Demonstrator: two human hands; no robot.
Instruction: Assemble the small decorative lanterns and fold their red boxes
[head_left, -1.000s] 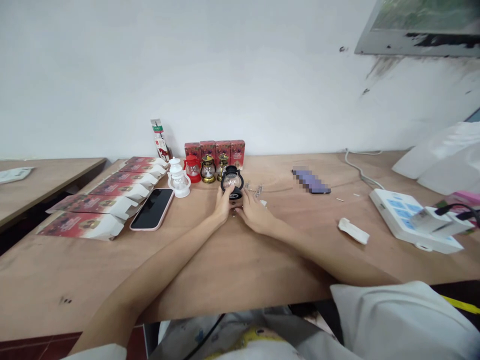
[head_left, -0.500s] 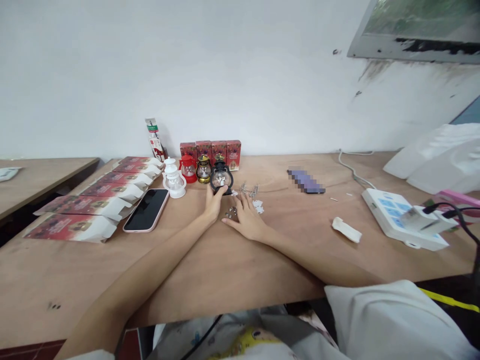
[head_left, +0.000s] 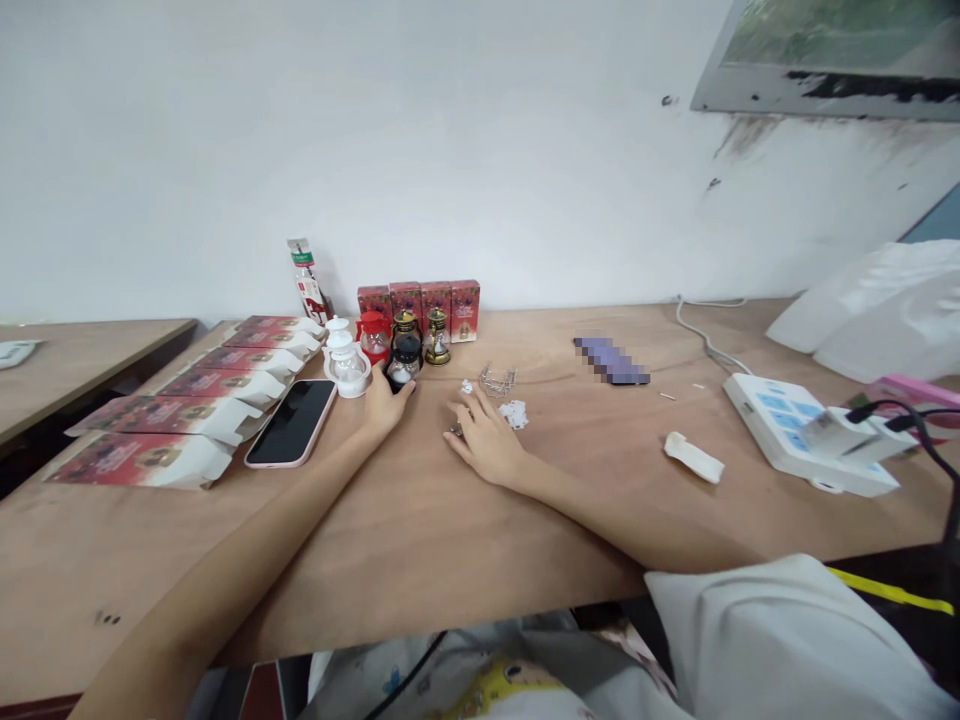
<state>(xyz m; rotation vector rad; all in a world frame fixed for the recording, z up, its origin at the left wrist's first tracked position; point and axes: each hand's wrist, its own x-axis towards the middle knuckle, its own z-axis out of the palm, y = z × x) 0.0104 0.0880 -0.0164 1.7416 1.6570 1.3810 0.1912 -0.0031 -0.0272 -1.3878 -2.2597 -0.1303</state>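
My left hand (head_left: 385, 403) has its fingers around the base of a small black lantern (head_left: 406, 362), which stands upright on the wooden table. Close by are a white lantern (head_left: 346, 362), a red lantern (head_left: 373, 337) and a gold-and-black lantern (head_left: 437, 340). Another gold-and-black lantern (head_left: 406, 322) is partly hidden behind the black one. My right hand (head_left: 491, 440) rests on the table with fingers apart, over small shiny round pieces (head_left: 456, 428) that it mostly covers. Small white pieces (head_left: 514, 414) and thin metal pieces (head_left: 498, 380) lie just beyond its fingers.
Flattened red boxes (head_left: 142, 450) line the left side beside a phone (head_left: 292, 424). Upright red boxes (head_left: 465, 312) stand near the wall. A purple item (head_left: 611, 362), a crumpled white piece (head_left: 694, 458) and a power strip (head_left: 806, 435) with plugs lie on the right.
My left hand has moved left with the black lantern, setting it down in front of a gold-and-black one. My right hand has shifted slightly left, its fingers bending over the round pieces.
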